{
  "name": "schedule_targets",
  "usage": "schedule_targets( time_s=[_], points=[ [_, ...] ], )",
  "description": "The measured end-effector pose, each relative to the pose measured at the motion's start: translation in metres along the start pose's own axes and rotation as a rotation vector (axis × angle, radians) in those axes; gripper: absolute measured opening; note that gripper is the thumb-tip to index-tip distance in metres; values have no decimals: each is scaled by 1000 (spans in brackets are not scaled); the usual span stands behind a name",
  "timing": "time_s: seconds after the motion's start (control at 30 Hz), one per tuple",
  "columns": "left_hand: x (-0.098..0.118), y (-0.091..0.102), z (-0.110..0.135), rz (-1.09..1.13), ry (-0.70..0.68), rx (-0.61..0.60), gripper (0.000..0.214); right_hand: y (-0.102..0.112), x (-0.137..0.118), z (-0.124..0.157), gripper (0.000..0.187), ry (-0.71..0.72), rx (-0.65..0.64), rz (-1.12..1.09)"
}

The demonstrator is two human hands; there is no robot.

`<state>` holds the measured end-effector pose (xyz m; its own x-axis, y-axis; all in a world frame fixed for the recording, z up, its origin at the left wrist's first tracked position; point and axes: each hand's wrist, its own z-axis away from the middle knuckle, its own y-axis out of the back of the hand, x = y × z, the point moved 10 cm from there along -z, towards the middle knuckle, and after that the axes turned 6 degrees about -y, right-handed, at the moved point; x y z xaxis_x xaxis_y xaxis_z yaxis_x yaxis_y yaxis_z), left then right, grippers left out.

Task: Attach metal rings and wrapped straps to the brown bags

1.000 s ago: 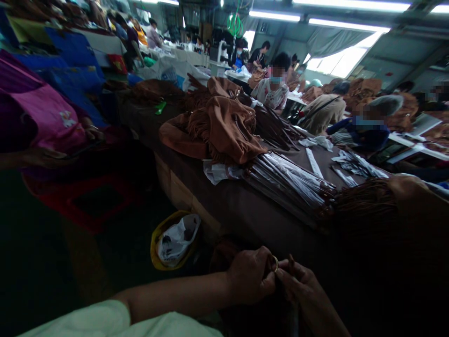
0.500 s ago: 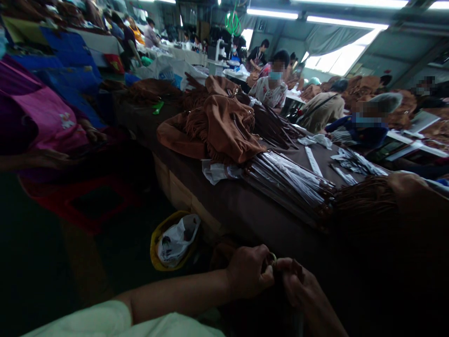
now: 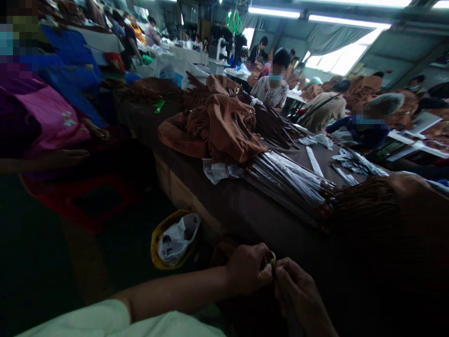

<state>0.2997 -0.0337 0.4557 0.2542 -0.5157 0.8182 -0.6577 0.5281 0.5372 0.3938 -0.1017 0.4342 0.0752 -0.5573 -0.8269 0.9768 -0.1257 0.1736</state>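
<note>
Moved: R hand [image 3: 300, 292] is lowered slightly vs. prev. frame; L hand [image 3: 247, 270] approx. unchanged.
Hands: held close together, not clearly touching; L fingers clamped on metal ring [image 3: 271, 257]; R grip can't be told, too dim.
Ring: at near edge of long table [image 3: 242, 210], between both hands.
Table, far: suede fringed jacket [image 3: 224, 126] is piled up; near it, bagged leather strips [image 3: 287, 187] are laid.
Right, near: dark fringe bundle [image 3: 365, 210] is laid at table edge.
Floor, left: yellow bin [image 3: 162, 245] w/ white plastic bag [image 3: 178, 241] is placed.
Left: co-worker in pink apron [image 3: 45, 117] is stood across aisle.
</note>
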Motion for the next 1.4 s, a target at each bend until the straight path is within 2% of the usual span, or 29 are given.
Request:
schedule_targets(
  time_s=[0.13, 0.23, 0.33, 0.43, 0.53, 0.6, 0.7, 0.8, 0.9, 1.0, 1.13, 1.3, 1.4],
  points=[
    [-5, -2, 1, 0, 7, 6, 13, 1, -1, 8, 43, 65, 107, -134],
    [-6, -3, 1, 8, 2, -12, 14, 0, 1, 16, 47, 24, 145, -205],
    [-4, -3, 1, 22, -4, -28, 16, 10, -7, 27, 45, 28, 227, -257],
    [-2, -2, 0, 9, 1, -36, 15, 13, -18, 36, 41, 67, 207, -354],
    [-1, 0, -1, 0, 2, -40, 14, 6, -18, 37, 37, 114, 171, -455],
    [-1, 1, 0, 6, -7, -40, 14, -9, -5, 36, 37, 128, 163, -550],
    [-3, 2, 1, 13, -19, -36, 14, -46, 35, 31, 42, 68, 171, -626],
    [-5, 2, 3, 17, -30, -32, 14, -87, 78, 30, 55, -42, 113, -544],
    [-5, 2, 3, 16, -35, -32, 14, -105, 99, 34, 58, -77, 97, -369],
    [-4, 2, 3, 15, -32, -34, 15, -99, 105, 39, 50, -131, 130, -265],
    [-3, 2, 3, 3, -31, -55, 16, -80, 108, 44, 39, -213, 169, -290],
    [-3, 0, 2, -3, -42, -58, 16, -66, 114, 45, 35, -183, 243, -419],
    [-5, -2, 3, -11, -27, -71, 17, -66, 113, 43, 33, -149, 261, -452]
  ],
)
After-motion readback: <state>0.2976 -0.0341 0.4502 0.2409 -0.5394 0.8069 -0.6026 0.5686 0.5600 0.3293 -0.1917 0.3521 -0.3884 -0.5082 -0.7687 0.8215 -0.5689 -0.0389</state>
